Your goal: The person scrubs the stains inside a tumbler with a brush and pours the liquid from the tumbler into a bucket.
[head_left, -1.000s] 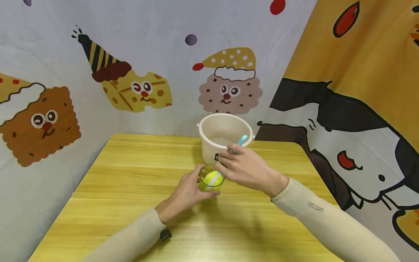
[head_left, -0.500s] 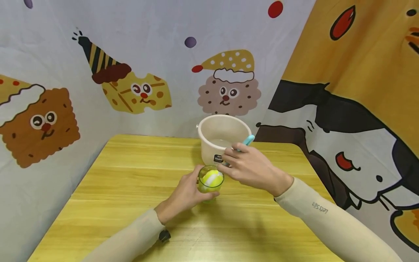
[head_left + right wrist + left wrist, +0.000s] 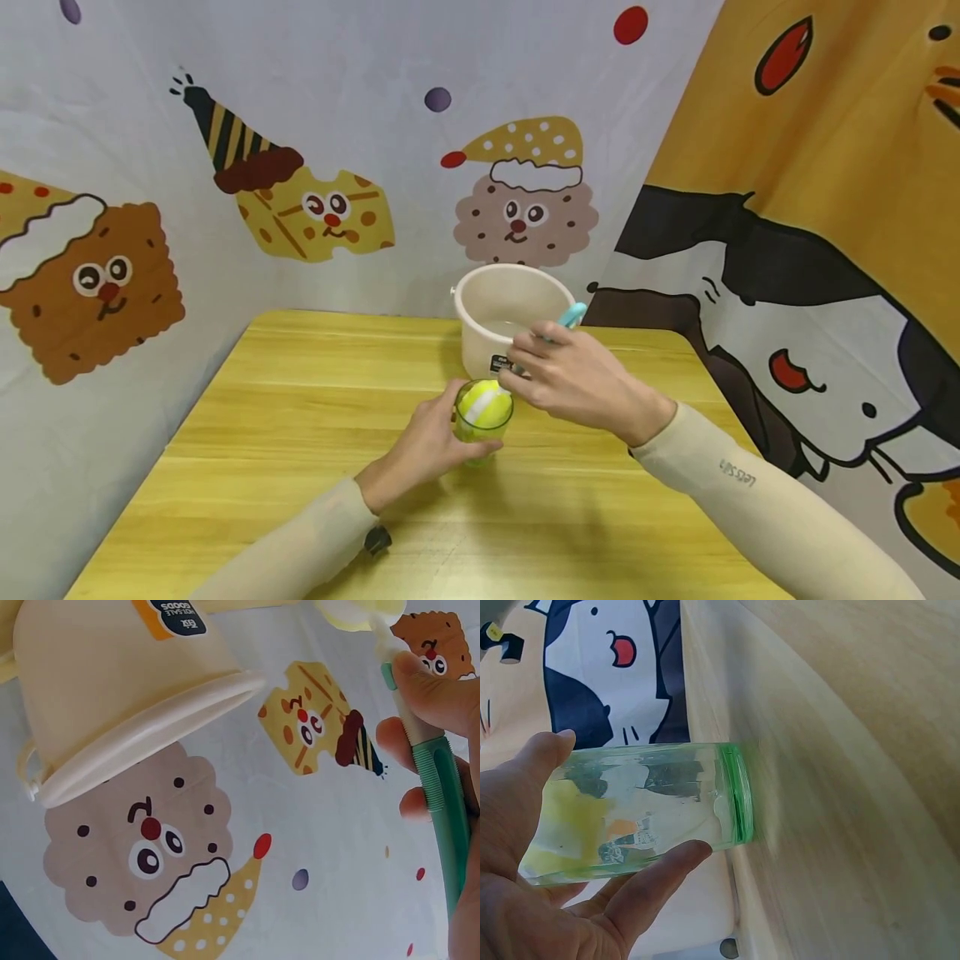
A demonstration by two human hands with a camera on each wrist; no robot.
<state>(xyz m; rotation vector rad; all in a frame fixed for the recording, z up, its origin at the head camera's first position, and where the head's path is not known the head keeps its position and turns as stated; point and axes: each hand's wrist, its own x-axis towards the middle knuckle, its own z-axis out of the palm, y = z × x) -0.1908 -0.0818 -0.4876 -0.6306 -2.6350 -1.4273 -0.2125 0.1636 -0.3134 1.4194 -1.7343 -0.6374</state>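
My left hand [image 3: 427,442] grips a green-tinted clear drinking glass [image 3: 667,802] around its side, thumb and fingers on opposite sides. In the left wrist view the glass's thick base is close to the tabletop; I cannot tell whether it touches. A yellow-and-white sponge head [image 3: 486,406] sits in the upper part of the glass, filling much of its mouth. It belongs to a cup brush [image 3: 435,780] with a white neck and teal-green handle. My right hand [image 3: 585,379] holds that handle, slanting up and right from the glass. The lower half of the glass has no sponge in it.
Just behind the hands stands a cream plastic bucket [image 3: 480,333] with a dark label, near the table's back edge. The wooden table [image 3: 300,400] is hemmed by printed cloth [image 3: 337,100] behind. A small black object [image 3: 377,540] shows by the left cuff.
The sponge head has risen a little inside the glass. My right hand and the brush handle have shifted slightly up and to the right. My left hand stays about where it was.
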